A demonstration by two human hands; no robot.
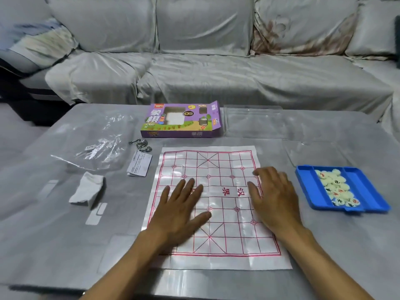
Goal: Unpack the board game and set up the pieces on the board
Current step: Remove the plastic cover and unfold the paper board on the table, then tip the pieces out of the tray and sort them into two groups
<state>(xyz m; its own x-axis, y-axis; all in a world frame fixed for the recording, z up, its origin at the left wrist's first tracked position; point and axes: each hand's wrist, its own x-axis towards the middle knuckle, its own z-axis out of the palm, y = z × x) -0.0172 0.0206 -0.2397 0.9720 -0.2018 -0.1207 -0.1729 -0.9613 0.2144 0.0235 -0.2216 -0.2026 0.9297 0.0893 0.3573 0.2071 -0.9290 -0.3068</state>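
Observation:
A white sheet board (218, 165) with a red grid lies spread flat on the grey table. My left hand (181, 211) presses flat on its left half, fingers straight. My right hand (272, 195) lies flat on its right edge, fingers straight as well. To the right stands a blue tray (368, 191) with several cream round pieces (337, 189) heaped in its middle compartment. The purple game box (181, 121) lies behind the board, its right flap open.
Clear plastic wrap (95, 144), a crumpled white paper (88, 191), a small leaflet (139, 165) and metal rings (140, 145) lie left of the board. A clear plastic lid (253, 122) sits at the back right. A grey-covered sofa (205, 68) runs behind the table.

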